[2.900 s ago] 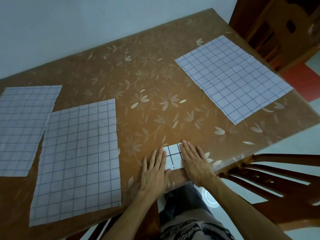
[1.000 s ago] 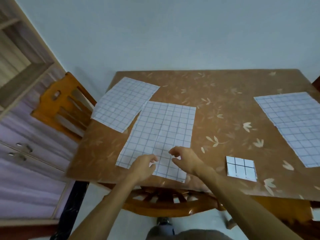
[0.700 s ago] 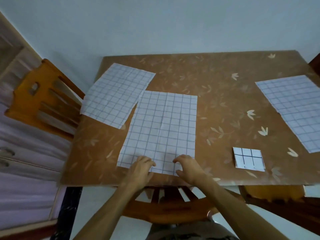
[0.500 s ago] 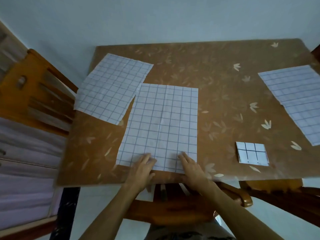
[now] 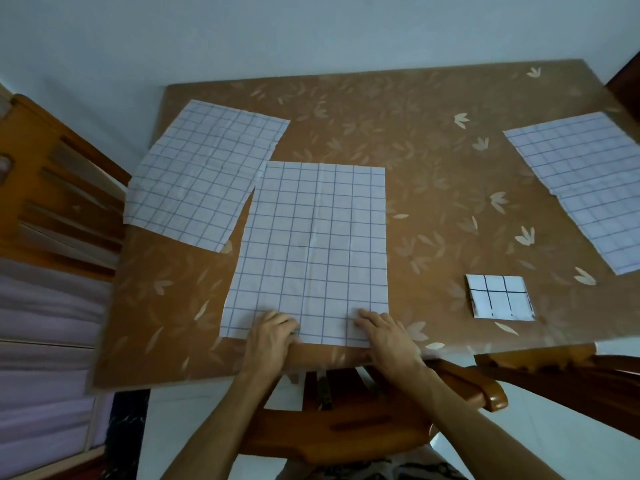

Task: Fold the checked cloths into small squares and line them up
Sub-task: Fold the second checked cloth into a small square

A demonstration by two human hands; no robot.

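Flat cloth (image 5: 311, 247) lies mid-table (image 5: 433, 161), near edge toward person. Left hand (image 5: 272, 336) and right hand (image 5: 384, 334) curl on that edge, pinching it, likely for first fold. Folded square (image 5: 498, 297) right of cloth.

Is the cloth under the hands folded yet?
No, the middle cloth lies spread flat; both hands rest at its near edge.

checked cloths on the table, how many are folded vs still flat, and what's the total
Folded into a small square: 1, the folded cloth.
Still flat: 3, the middle cloth under both hands, the far-left cloth and the right cloth.
Total: 4.
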